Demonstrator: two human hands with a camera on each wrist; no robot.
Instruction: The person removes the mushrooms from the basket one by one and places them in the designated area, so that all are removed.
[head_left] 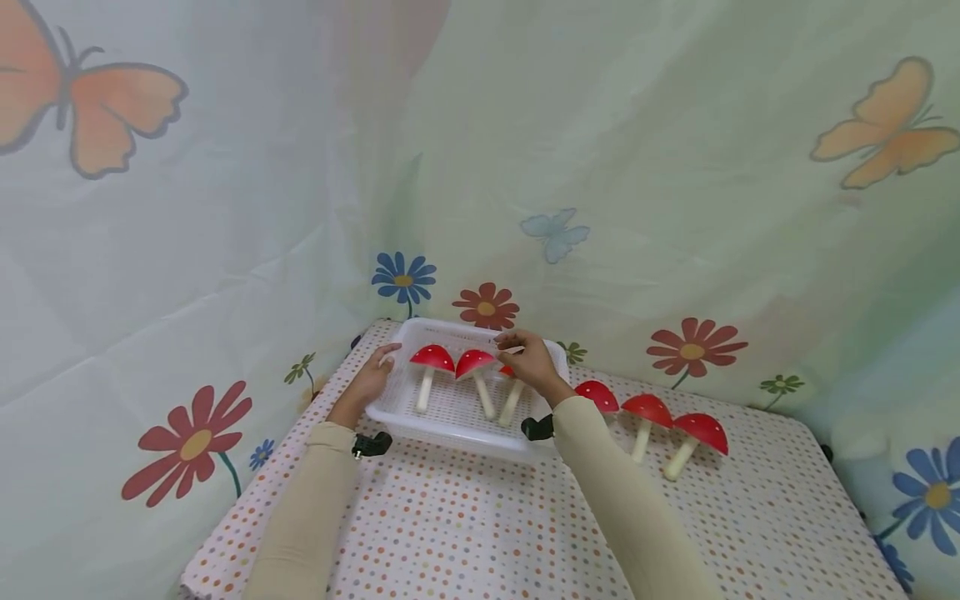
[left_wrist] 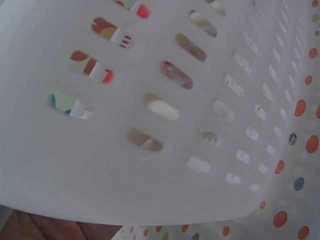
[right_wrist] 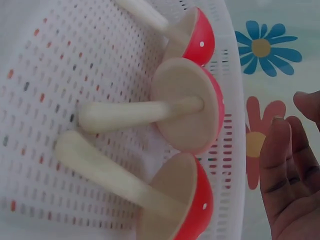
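A white plastic basket (head_left: pixel 457 440) holds three toy mushrooms with red, white-dotted half caps and pale stems: one at the left (head_left: pixel 425 387), one in the middle (head_left: pixel 483 392) and one at the right (head_left: pixel 510 404). My left hand (head_left: pixel 367 383) lies along the basket's left rim, fingertips at the edge; the basket wall (left_wrist: pixel 125 185) hides most of it in the left wrist view. Over the right mushroom and far rim hovers my right hand (head_left: pixel 527 362). Its fingers (right_wrist: pixel 276 160) look loosely bent in the right wrist view, with nothing between them.
Right of the basket, three more red mushrooms lie in a row on the dotted tablecloth (head_left: pixel 465 533): one partly behind my right sleeve (head_left: pixel 598 395), a second (head_left: pixel 647 408) and a third (head_left: pixel 701 429). A printed curtain (head_left: pixel 637 208) hangs behind the table.
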